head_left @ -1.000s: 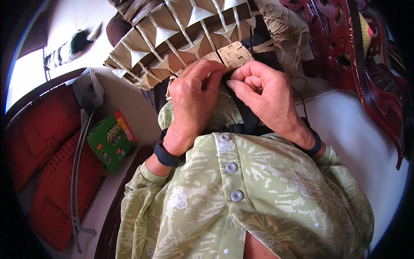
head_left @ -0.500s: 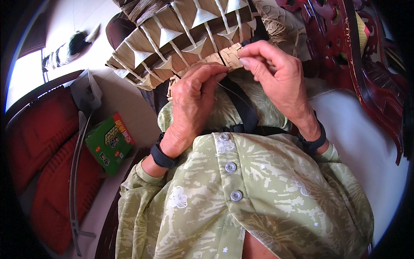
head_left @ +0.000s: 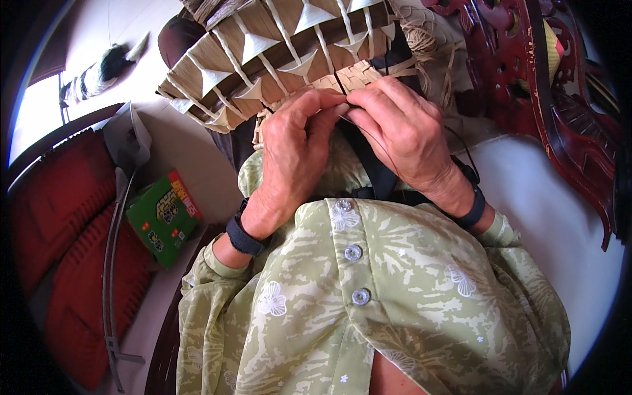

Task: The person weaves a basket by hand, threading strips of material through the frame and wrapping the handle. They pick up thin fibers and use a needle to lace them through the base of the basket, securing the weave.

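A straw-coloured woven piece (head_left: 276,56), with pale twisted strands and fan-shaped folds over brown slats, lies across my lap at the top. Along its near side runs a plaited band (head_left: 359,74). My left hand (head_left: 295,148) is closed in a pinch at that near edge. Fingertip to fingertip with it, my right hand (head_left: 403,128) is pinching too. Between them is a thin dark thread (head_left: 368,131), trailing down beside the right hand; its exact end is hidden by my fingers. A black strap (head_left: 376,164) hangs below my hands.
Bundled straw strands (head_left: 421,39) lie beyond my right hand. A carved dark-red wooden chair (head_left: 546,112) stands at the right. Leftward are red cushions (head_left: 66,191), a green box (head_left: 164,217) and a grey metal-framed thing (head_left: 125,141).
My right hand has come down and left from the plaited band to meet the left fingertips. A loop of dark thread now shows beside the right wrist. My left hand has hardly moved.
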Available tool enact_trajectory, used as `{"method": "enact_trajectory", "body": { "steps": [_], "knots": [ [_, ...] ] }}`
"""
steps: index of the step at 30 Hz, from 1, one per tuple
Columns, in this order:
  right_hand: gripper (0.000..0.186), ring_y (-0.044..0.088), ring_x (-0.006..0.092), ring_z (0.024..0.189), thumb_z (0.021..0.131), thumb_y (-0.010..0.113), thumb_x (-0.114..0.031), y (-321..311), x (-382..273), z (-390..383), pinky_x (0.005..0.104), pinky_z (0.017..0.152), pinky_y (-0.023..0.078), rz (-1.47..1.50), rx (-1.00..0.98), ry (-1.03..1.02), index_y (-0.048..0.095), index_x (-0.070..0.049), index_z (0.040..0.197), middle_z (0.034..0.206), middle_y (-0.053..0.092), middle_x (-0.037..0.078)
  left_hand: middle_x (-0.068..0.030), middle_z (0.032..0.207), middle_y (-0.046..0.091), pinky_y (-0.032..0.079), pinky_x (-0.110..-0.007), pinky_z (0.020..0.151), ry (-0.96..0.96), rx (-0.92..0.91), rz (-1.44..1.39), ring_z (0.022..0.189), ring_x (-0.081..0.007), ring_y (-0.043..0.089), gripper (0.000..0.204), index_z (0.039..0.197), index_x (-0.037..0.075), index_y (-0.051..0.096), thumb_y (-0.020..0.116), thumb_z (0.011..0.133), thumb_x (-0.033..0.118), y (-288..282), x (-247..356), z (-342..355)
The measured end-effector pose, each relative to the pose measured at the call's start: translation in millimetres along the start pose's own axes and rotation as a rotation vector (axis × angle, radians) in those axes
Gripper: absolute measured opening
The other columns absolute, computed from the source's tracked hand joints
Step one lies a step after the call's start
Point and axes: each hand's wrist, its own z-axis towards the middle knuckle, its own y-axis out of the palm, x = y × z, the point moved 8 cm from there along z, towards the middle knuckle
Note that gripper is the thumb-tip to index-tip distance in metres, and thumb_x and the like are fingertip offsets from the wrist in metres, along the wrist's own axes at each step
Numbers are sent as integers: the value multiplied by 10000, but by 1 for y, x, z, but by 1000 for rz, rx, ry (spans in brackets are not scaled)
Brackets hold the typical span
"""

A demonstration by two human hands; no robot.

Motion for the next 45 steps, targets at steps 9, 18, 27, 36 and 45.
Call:
{"method": "enact_trajectory", "body": {
  "steps": [9, 18, 27, 36, 45],
  "knots": [
    [144, 670, 319, 790, 807, 729, -34, 4, 11, 10, 378, 657, 555, 227, -88, 44, 621, -43, 902, 879, 629, 108, -109, 819, 697, 519, -296, 662, -77, -18, -72, 705, -185, 663, 84, 980, -6, 693, 700, 912, 44, -2, -9, 0],
    [187, 668, 301, 765, 807, 703, -46, 10, 13, -1, 380, 633, 551, 85, -128, 86, 578, -49, 946, 916, 611, 101, -116, 804, 685, 535, -322, 628, -6, 45, 83, 684, -223, 680, 47, 967, 35, 660, 675, 930, 58, -4, 2, 0],
    [134, 656, 246, 740, 815, 677, -90, 17, -6, -15, 351, 602, 528, -73, -18, -21, 566, -56, 880, 888, 570, 91, -120, 862, 688, 543, -391, 623, 124, 55, 369, 740, -340, 681, 35, 934, 60, 646, 660, 902, 58, 0, 27, 9],
    [151, 683, 308, 790, 807, 764, -77, -3, 26, -1, 376, 657, 547, 200, -105, 203, 674, -73, 928, 913, 674, 71, -112, 841, 628, 513, -350, 588, 170, 124, 327, 663, -288, 648, 130, 993, 57, 673, 673, 894, -27, -23, 43, -1],
    [206, 693, 292, 854, 810, 748, -43, 6, 28, 17, 348, 711, 559, 374, -150, 124, 701, -85, 1006, 962, 686, 63, -82, 789, 608, 488, -292, 599, 225, 128, 297, 668, -206, 603, 134, 981, 29, 684, 703, 873, -48, -19, 39, -5]
  ]
}}
